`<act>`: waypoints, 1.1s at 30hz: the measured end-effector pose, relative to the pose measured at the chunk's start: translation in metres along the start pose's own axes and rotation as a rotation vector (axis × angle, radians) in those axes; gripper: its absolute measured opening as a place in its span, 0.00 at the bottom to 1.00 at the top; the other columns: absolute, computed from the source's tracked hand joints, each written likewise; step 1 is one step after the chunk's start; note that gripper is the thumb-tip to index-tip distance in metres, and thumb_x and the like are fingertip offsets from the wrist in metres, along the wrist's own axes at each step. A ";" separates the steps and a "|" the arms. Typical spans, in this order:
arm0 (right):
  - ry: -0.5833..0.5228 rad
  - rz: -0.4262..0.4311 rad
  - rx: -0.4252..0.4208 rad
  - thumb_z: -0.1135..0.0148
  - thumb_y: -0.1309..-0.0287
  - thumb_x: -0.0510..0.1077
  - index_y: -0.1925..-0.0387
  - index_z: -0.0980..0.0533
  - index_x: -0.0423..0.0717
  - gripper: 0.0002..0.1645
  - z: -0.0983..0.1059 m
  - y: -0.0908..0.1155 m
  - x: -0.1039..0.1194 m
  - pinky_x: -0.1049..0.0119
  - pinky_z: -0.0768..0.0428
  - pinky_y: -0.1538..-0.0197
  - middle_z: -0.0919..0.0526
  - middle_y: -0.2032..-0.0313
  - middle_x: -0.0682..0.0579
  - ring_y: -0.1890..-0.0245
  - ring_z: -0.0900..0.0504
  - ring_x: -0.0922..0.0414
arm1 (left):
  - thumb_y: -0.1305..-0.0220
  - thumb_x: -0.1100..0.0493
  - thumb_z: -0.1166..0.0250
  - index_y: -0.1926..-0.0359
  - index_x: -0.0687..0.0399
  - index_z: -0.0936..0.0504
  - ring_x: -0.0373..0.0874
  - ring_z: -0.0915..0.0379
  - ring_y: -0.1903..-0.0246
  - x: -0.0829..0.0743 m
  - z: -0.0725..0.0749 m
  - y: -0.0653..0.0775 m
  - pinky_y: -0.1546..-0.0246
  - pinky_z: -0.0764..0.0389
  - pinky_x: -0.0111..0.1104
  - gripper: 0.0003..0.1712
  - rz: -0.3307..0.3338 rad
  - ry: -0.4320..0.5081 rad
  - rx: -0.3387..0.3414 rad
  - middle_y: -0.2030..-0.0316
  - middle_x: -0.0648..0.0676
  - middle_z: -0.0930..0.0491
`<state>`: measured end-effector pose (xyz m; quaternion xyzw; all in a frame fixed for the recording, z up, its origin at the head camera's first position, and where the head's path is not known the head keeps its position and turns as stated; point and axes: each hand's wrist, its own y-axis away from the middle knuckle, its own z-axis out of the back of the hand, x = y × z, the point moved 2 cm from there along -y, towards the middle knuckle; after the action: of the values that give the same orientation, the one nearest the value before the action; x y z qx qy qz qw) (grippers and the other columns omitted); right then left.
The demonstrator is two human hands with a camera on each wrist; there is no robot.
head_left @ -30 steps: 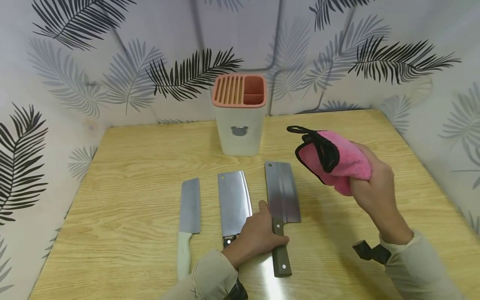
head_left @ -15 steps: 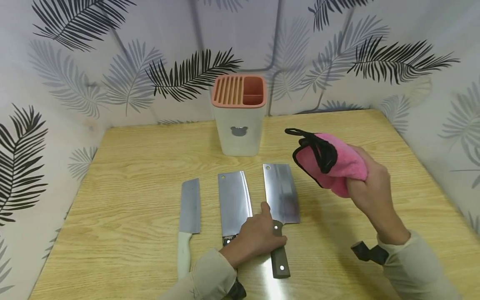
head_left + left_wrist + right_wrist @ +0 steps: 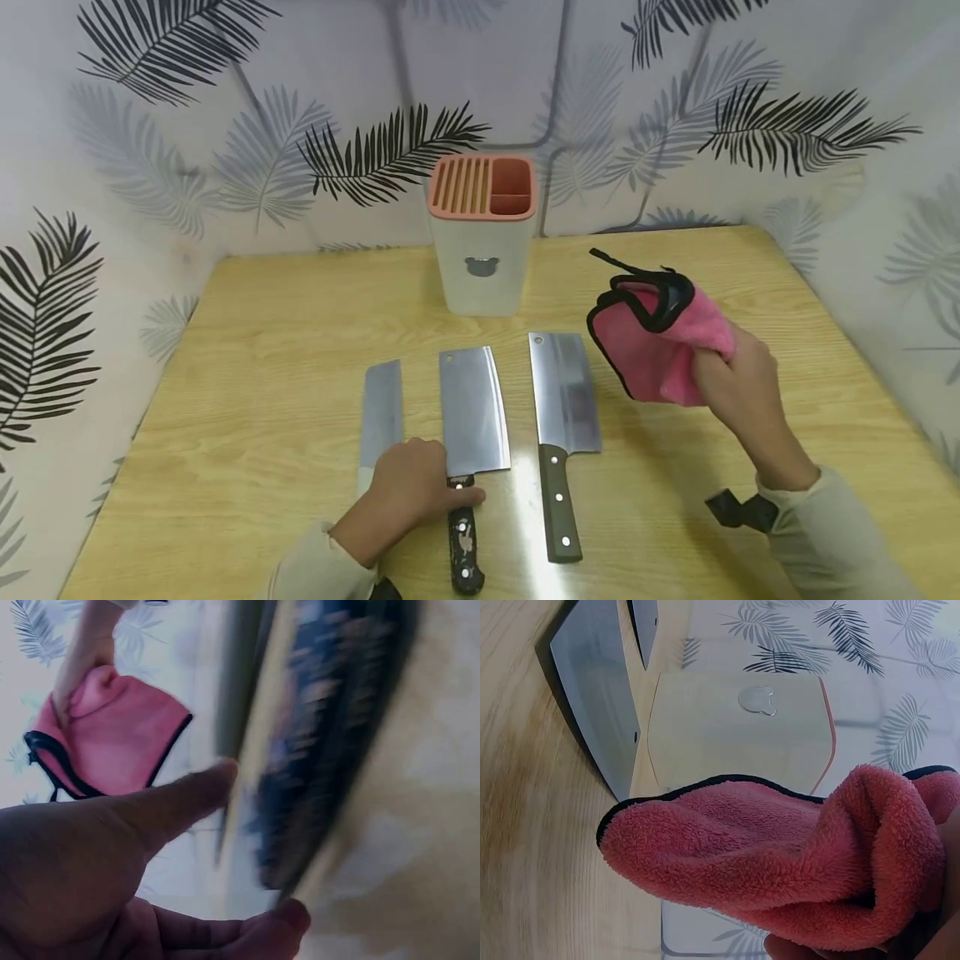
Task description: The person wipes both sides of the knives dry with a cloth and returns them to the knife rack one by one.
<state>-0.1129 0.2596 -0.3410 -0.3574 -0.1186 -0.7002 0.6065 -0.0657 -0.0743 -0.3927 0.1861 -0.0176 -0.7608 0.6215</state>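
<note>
Three broad-bladed kitchen knives lie side by side on the wooden table. My left hand point(image 3: 414, 487) is over the black handle point(image 3: 462, 542) of the middle cleaver point(image 3: 474, 412), its thumb reaching across the top. In the blurred left wrist view, the thumb and fingers stand apart near that dark handle point(image 3: 330, 727). Partly hidden by this hand is the left knife point(image 3: 382, 417) with its pale handle. The right cleaver point(image 3: 566, 396), brown-handled, lies untouched. Above the table at right, my right hand point(image 3: 742, 392) grips a pink, black-edged cloth point(image 3: 652, 350), which also fills much of the right wrist view.
Behind the knives stands a white knife holder point(image 3: 483, 267) with an orange slotted top and a bear-shaped mark. A leaf-patterned curtain point(image 3: 360, 67) hangs behind the table point(image 3: 262, 350) and along its sides.
My left hand has left the right cleaver's handle and moved left to the middle one. Before that, the right cleaver shifted slightly. The cloth has unfolded a little in my right hand.
</note>
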 end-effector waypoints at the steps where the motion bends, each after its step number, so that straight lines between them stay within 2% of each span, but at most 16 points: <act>1: 0.000 -0.002 0.004 0.55 0.39 0.45 0.83 0.36 0.44 0.17 -0.001 0.000 0.000 0.65 0.37 0.76 0.32 0.80 0.47 0.79 0.35 0.56 | 0.61 0.34 0.30 0.87 0.50 0.33 0.41 0.37 0.85 0.001 -0.003 0.001 0.87 0.38 0.32 0.30 0.004 0.016 0.024 0.86 0.49 0.32; 6: -0.020 -0.001 0.039 0.55 0.38 0.46 0.80 0.33 0.44 0.16 -0.006 0.001 0.001 0.64 0.34 0.73 0.28 0.76 0.45 0.75 0.33 0.53 | 0.61 0.41 0.31 0.89 0.49 0.36 0.40 0.39 0.86 0.005 -0.016 -0.002 0.89 0.39 0.31 0.26 0.019 0.102 0.064 0.87 0.48 0.34; 14: -0.022 0.010 0.060 0.57 0.37 0.45 0.80 0.35 0.44 0.17 -0.009 0.001 0.003 0.66 0.36 0.76 0.31 0.78 0.47 0.78 0.35 0.57 | 0.61 0.50 0.37 0.89 0.48 0.37 0.40 0.40 0.87 0.017 -0.019 -0.005 0.89 0.40 0.30 0.17 0.068 0.187 0.015 0.87 0.47 0.35; 18: -0.087 0.068 0.098 0.58 0.36 0.43 0.76 0.30 0.42 0.15 -0.011 0.001 0.003 0.70 0.33 0.71 0.27 0.72 0.47 0.74 0.33 0.59 | 0.57 0.51 0.38 0.85 0.51 0.34 0.39 0.38 0.88 0.026 -0.015 -0.003 0.89 0.38 0.29 0.14 0.091 0.316 0.010 0.87 0.47 0.33; 20: -0.147 0.088 0.136 0.58 0.35 0.42 0.69 0.27 0.42 0.14 -0.013 0.001 0.003 0.74 0.32 0.69 0.25 0.69 0.51 0.71 0.31 0.62 | 0.54 0.52 0.39 0.82 0.54 0.32 0.38 0.38 0.89 0.030 -0.014 -0.004 0.90 0.38 0.28 0.13 0.085 0.399 0.027 0.87 0.48 0.32; 22: -0.249 0.081 0.198 0.59 0.33 0.41 0.61 0.25 0.44 0.14 -0.014 0.001 0.002 0.77 0.31 0.64 0.25 0.65 0.58 0.67 0.31 0.66 | 0.51 0.52 0.39 0.78 0.56 0.31 0.38 0.37 0.89 0.034 -0.016 -0.005 0.90 0.36 0.28 0.14 0.090 0.509 0.071 0.86 0.49 0.32; 23: -0.334 0.055 0.241 0.59 0.33 0.41 0.58 0.24 0.47 0.14 -0.016 0.001 0.002 0.79 0.30 0.63 0.24 0.64 0.62 0.66 0.30 0.67 | 0.50 0.52 0.40 0.75 0.58 0.31 0.38 0.36 0.88 0.036 -0.018 -0.006 0.89 0.35 0.28 0.14 0.093 0.573 0.104 0.84 0.49 0.32; 26: -0.673 -0.095 0.386 0.56 0.32 0.44 0.58 0.24 0.54 0.12 -0.021 -0.001 0.005 0.79 0.27 0.63 0.24 0.66 0.67 0.65 0.27 0.70 | 0.45 0.51 0.43 0.70 0.60 0.31 0.37 0.35 0.84 0.038 -0.026 -0.010 0.85 0.32 0.27 0.14 0.111 0.789 0.205 0.80 0.49 0.32; 28: -0.926 -0.217 0.477 0.55 0.32 0.44 0.60 0.25 0.56 0.11 -0.024 -0.001 0.007 0.77 0.25 0.64 0.23 0.66 0.66 0.66 0.25 0.69 | 0.41 0.52 0.45 0.66 0.61 0.31 0.37 0.33 0.82 0.038 -0.030 -0.012 0.81 0.28 0.28 0.14 0.118 0.979 0.274 0.78 0.49 0.31; 30: -1.139 -0.298 0.561 0.57 0.31 0.46 0.59 0.28 0.56 0.09 -0.026 -0.002 0.010 0.74 0.24 0.65 0.23 0.66 0.63 0.67 0.23 0.67 | 0.37 0.54 0.49 0.61 0.61 0.32 0.35 0.29 0.81 0.036 -0.033 -0.012 0.79 0.25 0.28 0.13 0.128 1.176 0.340 0.77 0.48 0.26; 33: -1.320 -0.344 0.661 0.62 0.29 0.51 0.55 0.32 0.55 0.12 -0.028 -0.002 0.013 0.70 0.24 0.65 0.23 0.65 0.60 0.67 0.23 0.64 | 0.33 0.57 0.53 0.57 0.59 0.38 0.34 0.27 0.84 0.030 -0.034 -0.009 0.82 0.23 0.29 0.10 0.156 1.404 0.392 0.77 0.46 0.25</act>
<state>-0.1249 0.2333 -0.3524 -0.4784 -0.7148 -0.3536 0.3677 -0.0684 -0.0941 -0.4351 0.7357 0.2360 -0.3988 0.4939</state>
